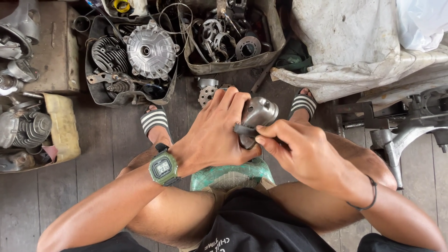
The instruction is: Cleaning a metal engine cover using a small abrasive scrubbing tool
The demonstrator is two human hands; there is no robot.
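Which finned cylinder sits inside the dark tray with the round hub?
The dark finned cylinder at top, left of the silver hub in the dark tray. The paler finned cylinder lies at far left.

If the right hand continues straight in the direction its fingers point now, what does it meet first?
The right hand points left, holding a dark flat tool against the grey metal part. Going on, it would probably meet that part first, then the left hand gripping it. Depth is unclear from above.

A repair workshop: engine parts (140,51) crowd the plank floor (112,140).
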